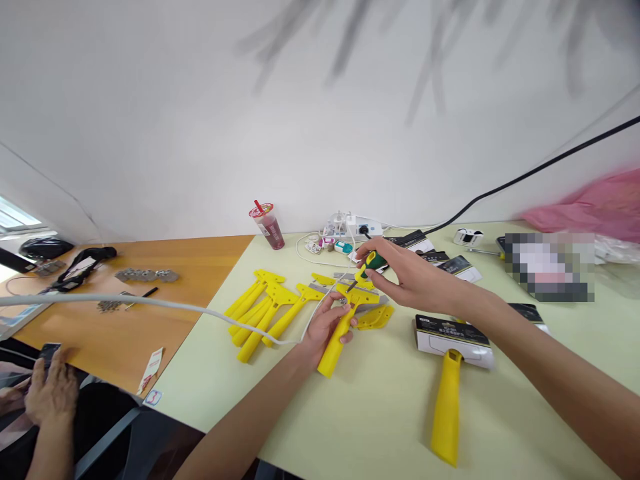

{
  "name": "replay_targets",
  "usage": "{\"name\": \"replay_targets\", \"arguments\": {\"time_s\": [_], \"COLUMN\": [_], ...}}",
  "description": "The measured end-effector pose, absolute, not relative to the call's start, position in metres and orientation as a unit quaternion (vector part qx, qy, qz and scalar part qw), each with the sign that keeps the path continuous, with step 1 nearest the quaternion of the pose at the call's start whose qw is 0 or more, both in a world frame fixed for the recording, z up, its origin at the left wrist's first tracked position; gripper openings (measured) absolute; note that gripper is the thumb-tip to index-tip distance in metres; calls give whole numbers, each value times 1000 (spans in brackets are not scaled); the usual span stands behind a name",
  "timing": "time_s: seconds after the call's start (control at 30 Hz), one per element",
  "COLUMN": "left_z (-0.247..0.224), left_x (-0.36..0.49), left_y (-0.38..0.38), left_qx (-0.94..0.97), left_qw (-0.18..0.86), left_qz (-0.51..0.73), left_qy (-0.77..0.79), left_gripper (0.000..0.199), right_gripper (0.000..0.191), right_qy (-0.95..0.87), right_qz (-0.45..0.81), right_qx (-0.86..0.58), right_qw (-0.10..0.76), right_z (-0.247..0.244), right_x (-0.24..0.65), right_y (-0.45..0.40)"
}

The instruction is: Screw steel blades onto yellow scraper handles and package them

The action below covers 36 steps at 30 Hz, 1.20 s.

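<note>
yellow plastic scraper (338, 345), held tilted, green-handled screwdriver (374, 262), tip at its head

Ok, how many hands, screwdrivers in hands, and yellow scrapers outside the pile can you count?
Hands: 2 (left hand, right hand)
Screwdrivers in hands: 1 (green-handled screwdriver)
Yellow scrapers outside the pile: 2 (held yellow scraper, packaged yellow scraper)
Total: 5

We count one green-handled screwdriver (374, 262), one held yellow scraper (340, 340), and one separate yellow scraper (446, 407) on the table (360, 420). A pile of yellow scrapers (255, 313) overlaps too much for an exact count. We also count one drink cup (267, 228), one power strip (363, 230) and one pink plastic bag (585, 207).
</note>
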<state>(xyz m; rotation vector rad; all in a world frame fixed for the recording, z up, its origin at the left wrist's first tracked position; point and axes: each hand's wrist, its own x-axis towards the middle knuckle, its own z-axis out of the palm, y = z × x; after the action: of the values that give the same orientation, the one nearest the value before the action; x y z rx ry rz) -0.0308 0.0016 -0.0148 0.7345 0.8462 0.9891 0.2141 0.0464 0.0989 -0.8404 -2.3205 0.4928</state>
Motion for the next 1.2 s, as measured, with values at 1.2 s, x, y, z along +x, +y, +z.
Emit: {"name": "replay_targets", "arguments": {"time_s": [1.2], "left_z": [10], "left_x": [-19], "left_y": [-7], "left_qx": [278], "left_qw": [748], "left_qz": [446], "left_qy": [406], "left_gripper": [54], "right_gripper": [23], "right_qy": [-854], "right_qz": [221], "right_qx": [-285], "right_qw": [374], "right_z": [98], "right_x": [207], "right_y": [44]}}
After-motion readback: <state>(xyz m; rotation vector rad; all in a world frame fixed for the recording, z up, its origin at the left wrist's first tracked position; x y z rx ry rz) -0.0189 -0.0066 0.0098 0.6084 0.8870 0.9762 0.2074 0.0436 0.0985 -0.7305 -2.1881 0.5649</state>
